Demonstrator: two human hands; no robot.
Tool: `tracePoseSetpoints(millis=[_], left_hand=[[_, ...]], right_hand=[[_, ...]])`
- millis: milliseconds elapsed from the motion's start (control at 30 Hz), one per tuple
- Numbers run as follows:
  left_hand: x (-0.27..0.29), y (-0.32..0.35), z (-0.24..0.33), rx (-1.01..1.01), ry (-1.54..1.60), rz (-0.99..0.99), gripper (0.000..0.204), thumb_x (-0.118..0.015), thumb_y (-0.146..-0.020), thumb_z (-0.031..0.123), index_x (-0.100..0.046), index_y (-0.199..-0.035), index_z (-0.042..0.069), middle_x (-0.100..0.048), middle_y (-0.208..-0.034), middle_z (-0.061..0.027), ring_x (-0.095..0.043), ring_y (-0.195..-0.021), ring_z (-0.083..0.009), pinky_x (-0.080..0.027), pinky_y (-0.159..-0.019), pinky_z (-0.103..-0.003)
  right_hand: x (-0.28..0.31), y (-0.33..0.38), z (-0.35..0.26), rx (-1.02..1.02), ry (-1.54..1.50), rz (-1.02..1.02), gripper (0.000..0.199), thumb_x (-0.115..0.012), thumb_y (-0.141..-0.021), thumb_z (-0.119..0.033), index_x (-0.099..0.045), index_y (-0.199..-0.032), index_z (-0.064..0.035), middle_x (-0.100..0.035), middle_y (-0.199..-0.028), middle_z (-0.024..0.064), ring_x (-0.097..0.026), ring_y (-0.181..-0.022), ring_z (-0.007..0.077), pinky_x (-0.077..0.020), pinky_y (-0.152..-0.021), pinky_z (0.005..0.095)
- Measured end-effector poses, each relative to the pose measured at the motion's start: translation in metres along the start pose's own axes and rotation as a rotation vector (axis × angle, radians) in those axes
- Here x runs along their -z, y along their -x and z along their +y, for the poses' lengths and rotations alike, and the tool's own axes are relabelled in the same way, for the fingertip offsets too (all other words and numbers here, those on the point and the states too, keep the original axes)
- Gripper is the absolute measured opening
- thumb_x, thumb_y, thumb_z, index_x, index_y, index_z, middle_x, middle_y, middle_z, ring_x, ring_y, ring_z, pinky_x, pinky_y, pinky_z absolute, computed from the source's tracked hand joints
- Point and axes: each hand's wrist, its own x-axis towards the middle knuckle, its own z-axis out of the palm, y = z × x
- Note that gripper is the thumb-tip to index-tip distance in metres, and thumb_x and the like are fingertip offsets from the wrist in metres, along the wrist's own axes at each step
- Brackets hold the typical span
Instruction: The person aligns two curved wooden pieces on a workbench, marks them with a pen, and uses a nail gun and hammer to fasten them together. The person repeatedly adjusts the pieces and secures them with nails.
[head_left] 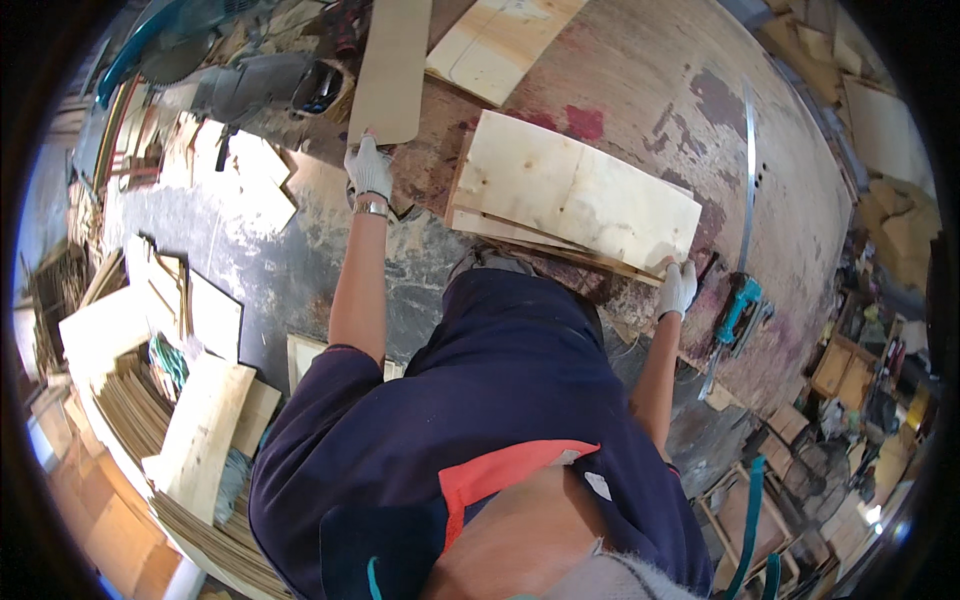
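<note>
My left hand (370,172), in a white knit glove, pinches the near end of a long tan board (393,70) with rounded corners. That board stretches away from me toward the top edge of the view. On the worktable in front of me lies a small stack of pale plywood boards, the top board (580,185) slightly askew over those beneath. My right hand (678,290), gloved too, grips the near right corner of this top board; part of its fingers is hidden. Beyond the stack is another pale board (505,45) with a pencilled line.
A teal power tool (738,308) rests on the stained worktable (800,220) at right, near a long metal straightedge (749,170). A circular saw blade (178,58) shows at the far left. Stacked wood pieces (205,430) stand at near left; scraps and clutter (850,370) lie at right.
</note>
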Motion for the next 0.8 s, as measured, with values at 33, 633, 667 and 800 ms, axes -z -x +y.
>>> tracePoseSetpoints(millis=[33, 633, 667, 800], left_hand=[[-0.002, 0.005, -0.001, 0.016, 0.029, 0.010, 0.021, -0.068, -0.098, 0.014, -0.062, -0.113, 0.001, -0.071, -0.098, -0.0120, -0.069, -0.074, -0.0240, -0.058, -0.059, -0.038], [-0.055, 0.108, -0.007, 0.686, 0.911, -0.717, 0.022, -0.056, -0.106, 0.016, -0.060, -0.122, 0.001, -0.066, -0.103, -0.0114, -0.063, -0.085, -0.0236, -0.055, -0.084, -0.039], [-0.063, 0.117, -0.016, 0.599, 0.545, -0.585, 0.024, -0.062, -0.102, 0.011, -0.059, -0.124, 0.001, -0.067, -0.107, -0.0077, -0.063, -0.082, -0.0195, -0.056, -0.079, -0.035], [-0.079, 0.184, -0.027, 0.226, 0.004, -0.764, 0.024, -0.068, -0.101, 0.019, -0.064, -0.116, 0.000, -0.072, -0.104, -0.0064, -0.068, -0.084, -0.0137, -0.056, -0.073, -0.028]], right_hand=[[0.001, 0.000, -0.001, -0.027, -0.056, 0.000, 0.025, -0.070, -0.094, -0.022, -0.063, -0.096, 0.0011, -0.062, -0.083, 0.0033, -0.051, -0.073, 0.0142, -0.0427, -0.069, 0.0313], [-0.019, 0.012, -0.082, 0.214, -0.358, 0.040, 0.061, -0.069, -0.099, -0.030, -0.050, -0.145, 0.0047, -0.060, -0.141, 0.0190, -0.063, -0.122, 0.0262, -0.0520, -0.097, 0.0355], [-0.018, 0.017, -0.100, 0.261, -0.463, -0.078, 0.064, -0.067, -0.101, -0.031, -0.044, -0.150, 0.0030, -0.058, -0.143, 0.0191, -0.063, -0.122, 0.0268, -0.0520, -0.097, 0.0360], [-0.009, 0.029, -0.129, 0.361, -0.792, -0.346, 0.069, -0.062, -0.105, -0.034, -0.034, -0.157, 0.0015, -0.056, -0.145, 0.0189, -0.062, -0.122, 0.0248, -0.0512, -0.098, 0.0360]])
